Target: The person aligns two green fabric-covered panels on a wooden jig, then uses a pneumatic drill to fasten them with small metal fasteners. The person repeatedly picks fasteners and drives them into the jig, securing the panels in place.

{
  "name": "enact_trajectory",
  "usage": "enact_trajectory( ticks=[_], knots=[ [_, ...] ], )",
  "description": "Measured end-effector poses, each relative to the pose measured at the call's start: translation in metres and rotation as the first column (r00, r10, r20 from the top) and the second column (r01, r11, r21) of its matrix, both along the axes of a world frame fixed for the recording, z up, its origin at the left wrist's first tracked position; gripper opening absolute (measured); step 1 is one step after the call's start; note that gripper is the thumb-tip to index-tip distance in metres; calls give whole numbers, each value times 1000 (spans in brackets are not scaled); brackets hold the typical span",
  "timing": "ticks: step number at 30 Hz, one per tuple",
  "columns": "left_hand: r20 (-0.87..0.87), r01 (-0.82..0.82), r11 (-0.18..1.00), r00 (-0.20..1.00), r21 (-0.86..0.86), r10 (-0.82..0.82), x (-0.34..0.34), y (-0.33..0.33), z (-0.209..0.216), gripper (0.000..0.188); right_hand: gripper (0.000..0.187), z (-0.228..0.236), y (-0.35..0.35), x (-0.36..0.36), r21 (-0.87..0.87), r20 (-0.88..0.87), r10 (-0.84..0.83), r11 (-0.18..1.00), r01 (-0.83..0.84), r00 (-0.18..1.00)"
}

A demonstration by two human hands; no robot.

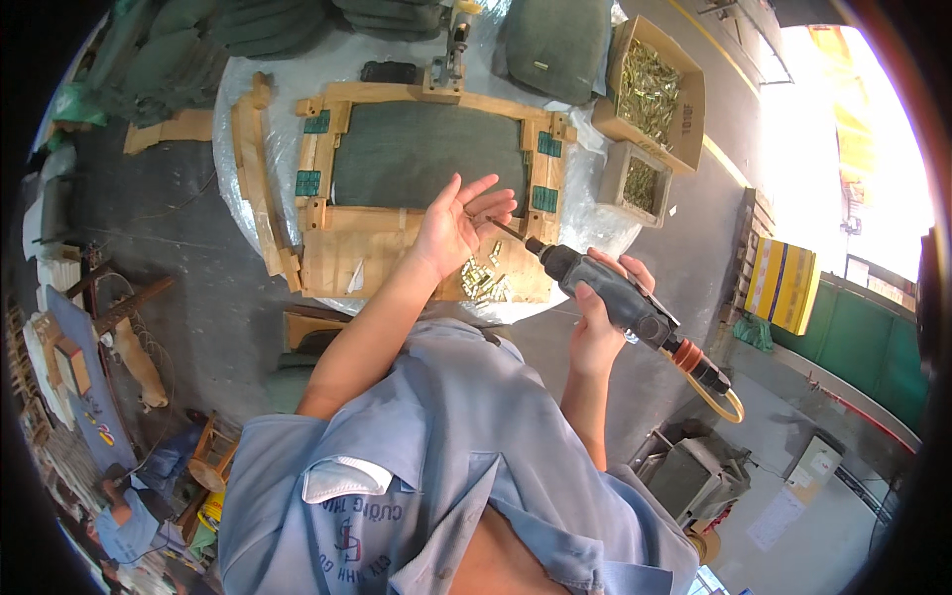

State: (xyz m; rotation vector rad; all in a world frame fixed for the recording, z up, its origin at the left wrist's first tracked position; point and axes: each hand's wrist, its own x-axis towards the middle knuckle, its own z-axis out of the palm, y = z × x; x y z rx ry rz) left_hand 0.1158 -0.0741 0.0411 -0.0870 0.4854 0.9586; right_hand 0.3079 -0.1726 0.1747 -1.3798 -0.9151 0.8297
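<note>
My right hand (600,302) grips a dark power driver (620,297), with an orange-red collar at its rear and a yellow hose. Its long thin bit points up and left, ending by the fingers of my left hand (456,226). That hand is palm up with fingers spread; whether a small part sits at the fingertips is too small to tell. Just below it, small brass-coloured metal pieces (484,282) lie heaped on a wooden board (387,260). Beyond, a dark grey-green panel (426,154) lies inside a wooden frame (397,93) with green pads at its sides.
At the right stand a cardboard box (688,124) and a smaller box (635,213), both holding small metal pieces. A metal clamp (456,50) rises at the frame's far edge. Dark cushions (560,50) are stacked behind. Another person (129,526) is at lower left.
</note>
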Motion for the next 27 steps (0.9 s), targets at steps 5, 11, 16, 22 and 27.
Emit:
enact_trajectory(
  ticks=[5, 11, 16, 22, 27],
  knots=[
    [5, 7, 1000, 1000, 15, -7, 4, -14, 6, 66, 71, 2, -17, 2, -21, -27, 4, 1000, -4, 1000],
    [-46, 15, 1000, 999, 13, -15, 8, -28, 0, 64, 70, -3, -28, 10, -22, -47, 3, 1000, -4, 999],
    [-72, 32, 999, 997, 27, -30, 8, -35, -15, 56, 69, -3, -32, 13, -60, -82, -25, 998, 20, 996],
    [-159, 46, 996, 986, -72, -57, 11, -38, -22, 42, 70, -3, -28, 20, -55, -103, -41, 998, 36, 994],
    [-365, 35, 978, 925, -204, -109, 13, -41, -47, 29, 70, -15, -23, 30, -69, -85, -63, 996, 57, 994]
  ],
)
